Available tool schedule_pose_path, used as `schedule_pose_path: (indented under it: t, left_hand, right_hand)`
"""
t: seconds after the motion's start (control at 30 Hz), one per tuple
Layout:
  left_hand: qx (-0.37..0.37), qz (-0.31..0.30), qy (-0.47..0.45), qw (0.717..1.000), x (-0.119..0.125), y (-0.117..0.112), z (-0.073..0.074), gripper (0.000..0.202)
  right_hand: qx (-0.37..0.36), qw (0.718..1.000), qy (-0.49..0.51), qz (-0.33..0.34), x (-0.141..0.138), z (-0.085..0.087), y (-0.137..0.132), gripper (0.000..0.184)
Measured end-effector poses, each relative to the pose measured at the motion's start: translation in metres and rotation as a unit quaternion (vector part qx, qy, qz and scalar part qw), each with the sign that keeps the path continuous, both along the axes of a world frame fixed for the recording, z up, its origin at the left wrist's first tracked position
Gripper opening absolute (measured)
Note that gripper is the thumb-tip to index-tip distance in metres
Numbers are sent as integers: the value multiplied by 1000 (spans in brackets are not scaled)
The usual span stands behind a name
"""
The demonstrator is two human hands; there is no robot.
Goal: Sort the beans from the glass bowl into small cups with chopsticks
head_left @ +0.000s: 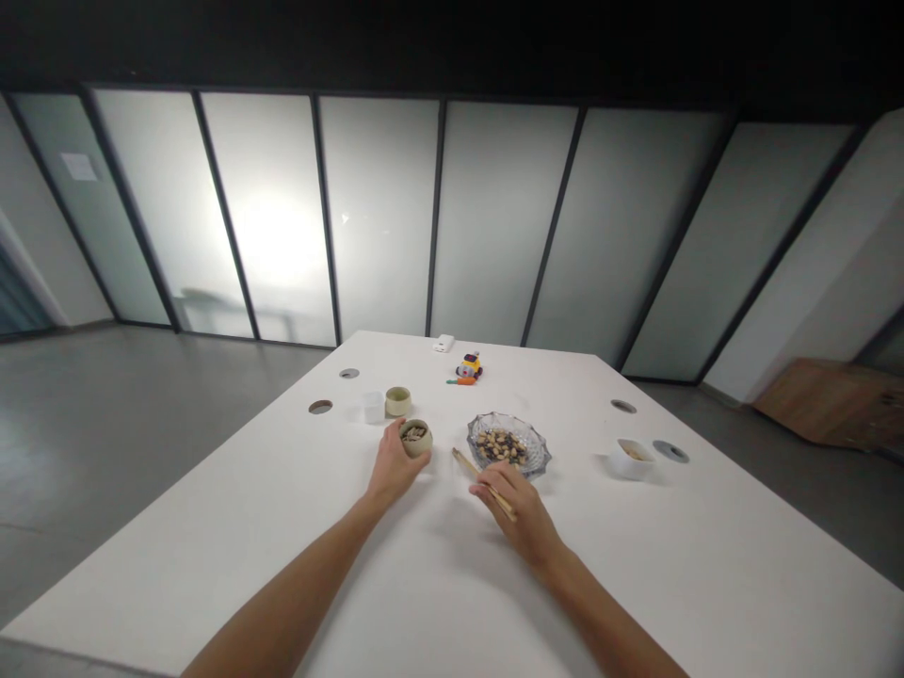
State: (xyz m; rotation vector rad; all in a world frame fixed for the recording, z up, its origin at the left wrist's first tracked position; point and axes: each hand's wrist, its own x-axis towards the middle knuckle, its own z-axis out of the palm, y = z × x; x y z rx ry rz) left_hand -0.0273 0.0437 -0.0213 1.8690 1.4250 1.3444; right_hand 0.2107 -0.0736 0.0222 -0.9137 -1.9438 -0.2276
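Observation:
My left hand point(396, 461) is wrapped round a small beige cup point(422, 446), which holds greyish pieces that look like seeds. In my right hand point(518, 504) is a pair of wooden chopsticks point(466, 461), their tips pointing left toward the cup. Whether the tips pinch anything is too small to tell. Just beyond my right hand stands a clear glass bowl point(540, 459) with a mix of pale nuts and dark seeds. A second beige cup point(397, 403) stands behind the held one, beside a clear plastic cup point(373, 408).
On the white table point(452, 584), a white container point(631, 461) with tan pieces stands at the right. A yellow toy vehicle point(469, 366), an orange-and-green object point(461, 381) and a white box point(443, 344) lie farther back. Round holes point(320, 408) pierce the tabletop near both sides.

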Motion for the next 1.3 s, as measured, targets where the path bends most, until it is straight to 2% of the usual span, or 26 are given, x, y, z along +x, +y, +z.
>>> schedule_pose_path:
  t: [0.3, 0.47, 0.63, 0.87, 0.97, 1.13, 1.23, 1.3]
  left_hand:
    - [-31, -10, 58, 998, 2, -7, 4, 76]
    - [-37, -28, 81, 996, 1, -11, 8, 78]
    - [-46, -60, 102, 992, 3, -16, 10, 85]
    - [-44, -110, 118, 986, 6, -24, 14, 90]
    - [-43, -120, 128, 984, 5, -25, 15, 90]
    - [-41, -130, 121, 983, 5, -25, 16, 90]
    - [-42, -139, 120, 982, 5, -26, 16, 91]
    - [-40, -144, 122, 981, 5, -26, 17, 90]
  right_hand:
    - [-28, 999, 39, 5, 3, 1, 0, 27]
    - [17, 995, 97, 14, 3, 11, -3, 21]
    - [62, 984, 167, -5, 1, 25, -12, 14]
    - [22, 986, 163, 33, -5, 32, -15, 17]
    - [45, 983, 179, -11, 9, 37, -12, 24]
    - [40, 957, 234, -165, 58, 44, -3, 51]
    - [-45, 940, 268, -208, 82, 42, 5, 62]
    - [-125, 928, 295, -191, 90, 37, 10, 65]
